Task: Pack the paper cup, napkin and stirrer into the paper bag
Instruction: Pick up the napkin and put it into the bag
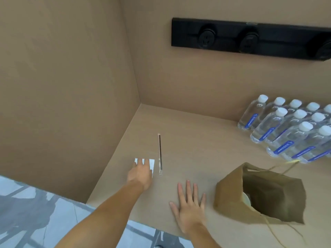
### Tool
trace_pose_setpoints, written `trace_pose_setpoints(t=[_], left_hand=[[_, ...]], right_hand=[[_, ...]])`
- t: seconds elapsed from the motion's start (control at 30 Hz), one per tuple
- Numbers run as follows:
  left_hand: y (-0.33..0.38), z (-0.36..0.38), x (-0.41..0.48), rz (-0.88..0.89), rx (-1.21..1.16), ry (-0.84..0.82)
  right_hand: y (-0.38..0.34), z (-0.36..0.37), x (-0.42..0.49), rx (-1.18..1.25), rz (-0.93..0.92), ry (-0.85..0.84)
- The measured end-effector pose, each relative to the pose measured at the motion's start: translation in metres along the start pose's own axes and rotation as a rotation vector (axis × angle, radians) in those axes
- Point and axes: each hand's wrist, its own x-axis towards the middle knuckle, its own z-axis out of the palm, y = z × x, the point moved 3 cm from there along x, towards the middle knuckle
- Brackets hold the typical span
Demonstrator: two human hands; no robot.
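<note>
The left hand point(140, 173) lies on the white napkin point(151, 163), fingers spread flat, nothing pinched yet; the right hand point(189, 204) rests open and empty on the desk point(197, 140). Napkin and wrapped stirrer point(160, 154) lie just beside each other toward the desk's left edge. Thin and limp, the napkin probably wants lifting by an edge. A pale rim, likely the paper cup point(246, 198), shows inside the tipped paper bag point(268, 194) at the front right.

Plain tan walls point(62, 86) meet in a corner above a matching tan counter point(197, 140). A black socket strip point(250, 39) with round outlets is mounted on the rear wall. Clear water bottles point(290, 129) with white caps and blue labels stand in rows at right. Pale patterned floor point(26, 212) shows below left.
</note>
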Motion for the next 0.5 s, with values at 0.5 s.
trace_pose_setpoints(t=[0.5], left_hand=[[-0.016,0.010,0.055,-0.025,0.029,-0.060]], right_hand=[[0.013,0.012,0.002,-0.003,-0.055,0.174]])
